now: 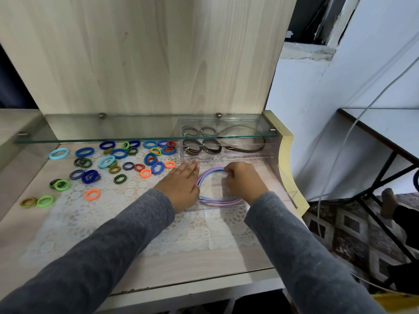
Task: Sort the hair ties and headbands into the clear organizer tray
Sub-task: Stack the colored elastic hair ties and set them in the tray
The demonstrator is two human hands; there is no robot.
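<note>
Settling headbands: pastel headbands [217,203] lie in the tray's [286,182] front compartment.
Left hand [181,186]: fingers straight, pressing the bands' left side.
Right hand [243,180]: fingers curled, pinching the arch.
Next: release, then gather the hair ties [118,153] scattered on the bench [158,257], left of the tray.

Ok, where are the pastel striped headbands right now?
Head view, right of centre: the pastel striped headbands lie in the front compartment of the clear organizer tray, between the left hand and right hand, with the brown headbands behind them.
</note>
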